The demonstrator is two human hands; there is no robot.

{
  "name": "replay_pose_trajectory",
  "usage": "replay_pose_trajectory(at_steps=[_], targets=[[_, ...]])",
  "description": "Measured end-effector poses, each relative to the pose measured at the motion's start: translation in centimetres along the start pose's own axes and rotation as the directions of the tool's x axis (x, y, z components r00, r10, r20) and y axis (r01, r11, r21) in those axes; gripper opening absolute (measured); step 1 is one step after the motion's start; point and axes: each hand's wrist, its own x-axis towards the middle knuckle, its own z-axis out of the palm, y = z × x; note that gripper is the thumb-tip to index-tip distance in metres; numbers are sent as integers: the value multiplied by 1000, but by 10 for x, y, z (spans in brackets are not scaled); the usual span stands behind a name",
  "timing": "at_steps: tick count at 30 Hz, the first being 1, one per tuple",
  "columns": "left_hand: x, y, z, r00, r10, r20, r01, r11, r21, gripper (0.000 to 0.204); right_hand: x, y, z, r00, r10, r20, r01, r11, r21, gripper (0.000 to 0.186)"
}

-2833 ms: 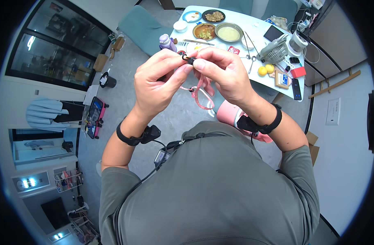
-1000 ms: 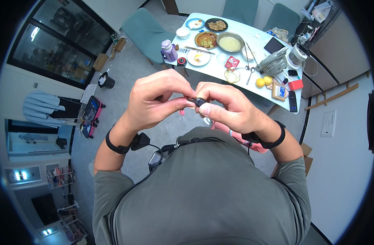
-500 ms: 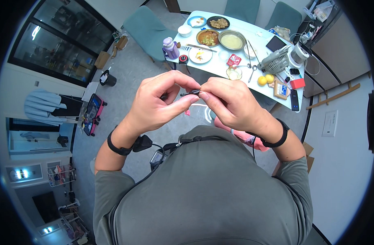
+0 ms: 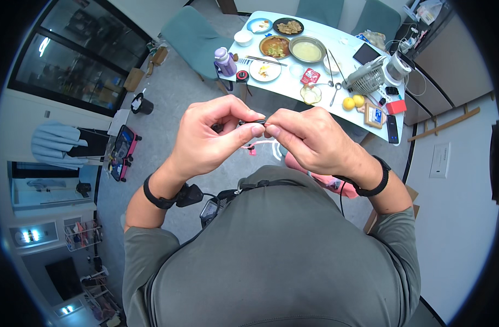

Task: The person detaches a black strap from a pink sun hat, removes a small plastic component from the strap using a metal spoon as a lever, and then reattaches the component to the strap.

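A small black object [image 4: 253, 123], slim and too covered by fingers to name, is pinched in front of my chest. My left hand [image 4: 210, 131] grips it between thumb and forefinger, the other fingers curled in with a dark bit showing among them. From the other side my right hand [image 4: 313, 136] presses thumb and forefinger together at the object's right end. The fingertips of both hands nearly meet. Each wrist wears a black band, and a black box hangs on the left one [image 4: 189, 195].
Beyond my hands stands a white table [image 4: 285, 90] with dishes of food, a purple bottle [image 4: 225, 61], a white fan [image 4: 366, 78] and yellow fruits [image 4: 353, 102]. Teal chairs [image 4: 195, 38] surround it. An open pink suitcase [image 4: 124, 152] and a black bin [image 4: 142, 103] are on the left floor.
My hands keep their pinch on the small black object, shifting only slightly. The view has moved a little, so the table appears slightly higher and further left.
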Motion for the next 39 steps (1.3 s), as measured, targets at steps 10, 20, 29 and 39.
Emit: replay_pose_trajectory(at_steps=[10,20,29,39], targets=[[6,4,5,953,266,145,-300,899,319,29,2,0,-11,893,346,289,-424,863,275,34],[-1,6,4,987,69,143,-105,961,255,23,-5,6,-7,788,368,494,-607,600,521,35],[-10,4,7,992,52,111,-63,993,98,23,-9,-1,-4,804,356,477,-588,598,544,35],[-10,6,8,987,98,128,-112,988,107,23,-15,-4,-5,802,361,476,-588,620,519,34]])
